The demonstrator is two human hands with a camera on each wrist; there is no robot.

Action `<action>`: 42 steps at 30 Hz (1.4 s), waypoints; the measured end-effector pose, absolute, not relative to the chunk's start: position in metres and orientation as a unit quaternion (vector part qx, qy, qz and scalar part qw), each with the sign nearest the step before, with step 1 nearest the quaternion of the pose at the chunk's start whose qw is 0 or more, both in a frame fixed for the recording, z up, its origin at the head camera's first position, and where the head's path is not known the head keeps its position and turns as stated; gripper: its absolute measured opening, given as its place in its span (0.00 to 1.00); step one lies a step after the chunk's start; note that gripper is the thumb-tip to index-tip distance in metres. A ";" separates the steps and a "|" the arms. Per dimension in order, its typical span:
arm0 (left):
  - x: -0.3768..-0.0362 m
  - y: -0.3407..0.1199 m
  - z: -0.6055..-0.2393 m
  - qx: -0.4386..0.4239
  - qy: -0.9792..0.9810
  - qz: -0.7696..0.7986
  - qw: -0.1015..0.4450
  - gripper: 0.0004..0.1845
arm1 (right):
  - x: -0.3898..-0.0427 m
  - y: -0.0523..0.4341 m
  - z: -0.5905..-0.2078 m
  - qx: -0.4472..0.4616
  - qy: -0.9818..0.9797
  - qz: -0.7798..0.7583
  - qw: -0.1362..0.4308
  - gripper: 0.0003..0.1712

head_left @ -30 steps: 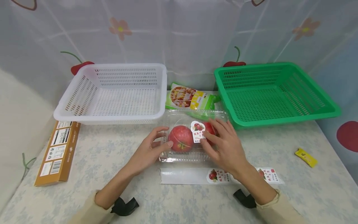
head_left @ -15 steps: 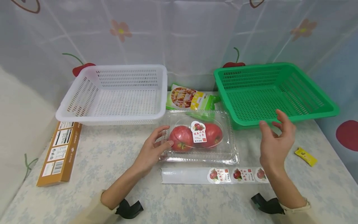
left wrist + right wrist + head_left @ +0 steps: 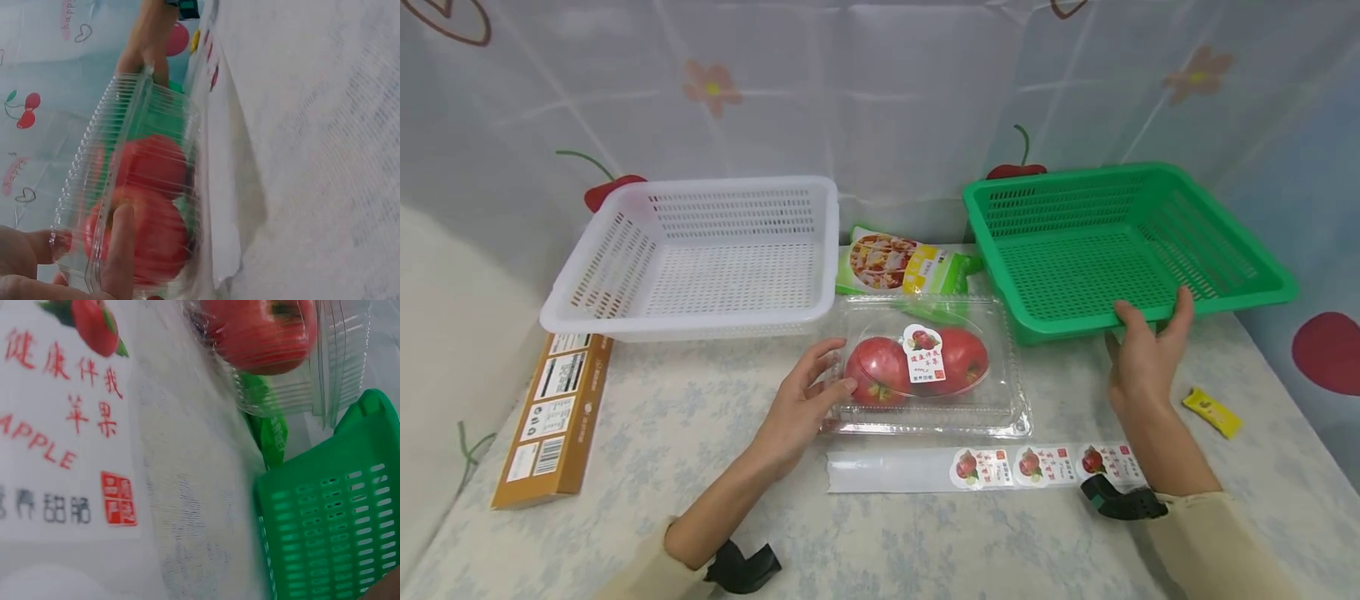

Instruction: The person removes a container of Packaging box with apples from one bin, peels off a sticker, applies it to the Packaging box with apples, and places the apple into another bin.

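A clear plastic fruit box (image 3: 1000, 408) with two red apples (image 3: 958, 360) inside lies mid-table, an apple sticker (image 3: 925, 354) on its lid. My left hand (image 3: 797, 404) grips the box's left edge; in the left wrist view a finger (image 3: 120, 250) lies across its plastic side. At the front rim of the green basket (image 3: 1067, 321) is my right hand (image 3: 1142, 358), fingertips over the rim and another finger below it. The right wrist view shows only a sliver of that hand at the lower right corner.
In front of the box lies a strip of apple stickers (image 3: 1045, 467). A white basket (image 3: 692, 325) stands back left, partly over a brown carton (image 3: 553, 417). A green food bag (image 3: 902, 262) lies between the baskets. One yellow packet (image 3: 1212, 412) is at right.
My right hand has left the sticker on the lid, moved right, and taken hold of the green basket's front rim. The left hand stays on the box.
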State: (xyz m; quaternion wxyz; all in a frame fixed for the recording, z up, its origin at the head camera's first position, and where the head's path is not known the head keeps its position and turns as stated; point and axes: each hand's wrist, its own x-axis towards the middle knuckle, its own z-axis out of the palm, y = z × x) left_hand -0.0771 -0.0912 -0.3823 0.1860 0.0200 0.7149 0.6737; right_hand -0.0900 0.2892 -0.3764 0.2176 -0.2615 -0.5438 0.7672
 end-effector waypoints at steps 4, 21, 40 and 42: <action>-0.071 -0.089 -0.377 -0.021 0.699 0.689 0.190 0.31 | -0.095 0.284 -0.383 -0.237 -0.504 0.791 0.255 0.45; -0.026 -0.096 -0.348 -0.075 0.592 0.781 0.185 0.33 | -0.092 0.289 -0.382 -0.259 -0.522 0.769 0.263 0.43; -0.025 -0.082 -0.333 0.018 0.557 0.816 0.157 0.33 | -0.094 0.290 -0.386 -0.273 -0.537 0.756 0.257 0.44; -0.033 -0.076 -0.330 0.019 0.555 0.818 0.152 0.33 | -0.093 0.291 -0.386 -0.279 -0.554 0.744 0.250 0.44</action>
